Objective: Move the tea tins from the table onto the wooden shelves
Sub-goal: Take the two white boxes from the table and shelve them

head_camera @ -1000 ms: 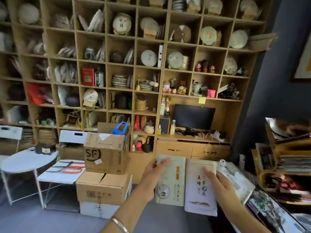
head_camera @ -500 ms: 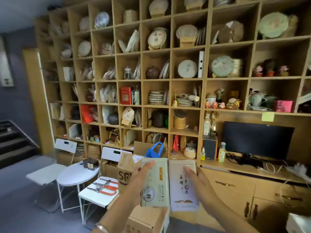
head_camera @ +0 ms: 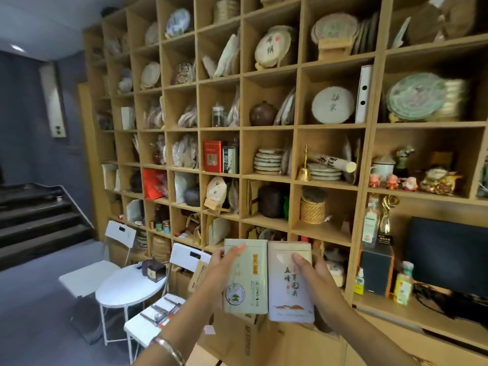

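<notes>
I hold two tea tins upright and side by side in front of the wooden shelves (head_camera: pixel 295 125), their long edges touching, at about 6 o'clock in my view. My left hand (head_camera: pixel 221 270) wraps the pale green tin (head_camera: pixel 247 283) from its left side, thumb laid over the upper front face and the remaining fingers hidden behind it; a metal bracelet (head_camera: pixel 169 348) circles that wrist at 7 o'clock. My right hand (head_camera: pixel 317 281) closes on the white tin (head_camera: pixel 286 291) from its right edge, thumb pressed on the front near the top, the other fingers out of sight at the back. Both tins carry vertical printed characters, and the green one also shows a round emblem low on its face. Neither tin touches the shelving; both hang in the air before the lower compartments. At 12 o'clock from the tins, a compartment holds a dark jar (head_camera: pixel 272 200); at 1 o'clock, a woven basket (head_camera: pixel 313 211) stands in the next one. A red tin (head_camera: pixel 212 156) sits at 11 o'clock, higher up. At 8 o'clock stand a round white table (head_camera: pixel 124 289) and a white folding chair (head_camera: pixel 92 276). A black monitor (head_camera: pixel 449 250) rests at 3 o'clock.
</notes>
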`<state>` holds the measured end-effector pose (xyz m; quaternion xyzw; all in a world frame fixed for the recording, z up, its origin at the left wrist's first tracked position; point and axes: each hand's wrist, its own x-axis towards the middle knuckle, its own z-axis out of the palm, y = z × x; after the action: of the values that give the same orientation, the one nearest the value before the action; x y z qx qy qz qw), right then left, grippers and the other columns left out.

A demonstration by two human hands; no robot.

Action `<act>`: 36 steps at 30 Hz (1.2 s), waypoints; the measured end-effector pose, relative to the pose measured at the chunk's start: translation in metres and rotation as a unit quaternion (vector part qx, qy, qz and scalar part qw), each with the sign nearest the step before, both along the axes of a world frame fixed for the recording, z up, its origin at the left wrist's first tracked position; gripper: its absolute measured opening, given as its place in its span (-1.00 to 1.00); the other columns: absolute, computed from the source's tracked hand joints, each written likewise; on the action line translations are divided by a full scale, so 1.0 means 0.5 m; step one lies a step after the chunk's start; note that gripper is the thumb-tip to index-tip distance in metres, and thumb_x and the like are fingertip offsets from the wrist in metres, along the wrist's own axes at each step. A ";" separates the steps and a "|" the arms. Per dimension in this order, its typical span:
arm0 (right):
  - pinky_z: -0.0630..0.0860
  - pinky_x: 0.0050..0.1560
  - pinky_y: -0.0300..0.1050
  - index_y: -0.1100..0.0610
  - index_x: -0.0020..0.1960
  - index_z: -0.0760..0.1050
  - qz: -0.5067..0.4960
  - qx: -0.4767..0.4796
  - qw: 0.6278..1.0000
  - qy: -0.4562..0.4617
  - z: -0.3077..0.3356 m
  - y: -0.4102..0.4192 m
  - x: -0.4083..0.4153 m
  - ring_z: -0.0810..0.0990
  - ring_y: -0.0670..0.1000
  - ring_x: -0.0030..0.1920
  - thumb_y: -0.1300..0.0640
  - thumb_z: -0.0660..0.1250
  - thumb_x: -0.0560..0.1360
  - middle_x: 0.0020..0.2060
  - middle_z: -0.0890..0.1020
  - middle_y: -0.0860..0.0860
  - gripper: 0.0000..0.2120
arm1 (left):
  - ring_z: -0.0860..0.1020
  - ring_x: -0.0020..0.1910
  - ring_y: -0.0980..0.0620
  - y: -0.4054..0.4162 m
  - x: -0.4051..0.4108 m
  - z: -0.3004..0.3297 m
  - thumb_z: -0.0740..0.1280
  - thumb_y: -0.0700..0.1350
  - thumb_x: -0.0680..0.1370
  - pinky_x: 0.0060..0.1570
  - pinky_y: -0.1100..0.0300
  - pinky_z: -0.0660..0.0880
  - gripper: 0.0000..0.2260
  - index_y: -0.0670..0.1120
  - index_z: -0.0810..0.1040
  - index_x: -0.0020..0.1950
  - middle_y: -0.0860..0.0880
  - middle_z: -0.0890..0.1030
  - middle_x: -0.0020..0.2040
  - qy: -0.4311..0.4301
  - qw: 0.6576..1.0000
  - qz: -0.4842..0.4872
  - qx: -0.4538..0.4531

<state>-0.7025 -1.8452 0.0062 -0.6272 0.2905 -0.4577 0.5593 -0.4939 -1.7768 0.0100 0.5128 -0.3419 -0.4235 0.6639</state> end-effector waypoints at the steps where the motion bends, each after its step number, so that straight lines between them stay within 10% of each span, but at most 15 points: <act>1: 0.63 -0.21 -0.14 -0.13 0.20 0.37 0.000 -0.005 1.000 0.000 0.006 -0.030 0.019 0.72 0.05 -0.09 -0.30 0.36 0.33 -0.06 0.73 -0.03 -0.48 | 0.70 -0.06 -0.19 -0.029 0.019 0.001 0.51 0.27 0.19 0.00 -0.22 0.60 -0.34 0.01 0.45 0.17 -0.14 0.72 -0.05 0.000 1.000 0.000 -0.009; 21: 0.62 -0.30 -0.16 -0.12 0.17 0.33 -0.001 -0.008 1.000 -0.011 0.066 -0.492 0.303 0.73 0.07 -0.17 -0.17 0.36 0.34 -0.15 0.73 0.02 -0.55 | 0.71 -0.11 -0.11 -0.511 0.313 0.042 0.47 0.23 0.26 -0.15 -0.01 0.64 -0.44 -0.01 0.52 0.16 -0.08 0.73 -0.06 -0.052 0.994 0.030 -0.094; 36: 0.59 -0.36 -0.26 -0.15 0.06 0.33 -0.021 -0.111 0.991 -0.074 0.337 -0.976 0.408 0.72 -0.08 -0.20 -0.11 0.37 0.45 -0.21 0.72 -0.14 -0.73 | 0.70 -0.06 -0.11 -0.968 0.392 0.327 0.44 0.27 0.35 -0.16 0.02 0.64 -0.47 -0.03 0.51 0.17 -0.08 0.72 0.00 -0.144 0.971 0.036 -0.188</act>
<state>-0.4985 -2.3331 0.1748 -0.6432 0.2088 -0.5444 0.4963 -0.2979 -2.2610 0.1734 0.4466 -0.4882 -0.2493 0.7071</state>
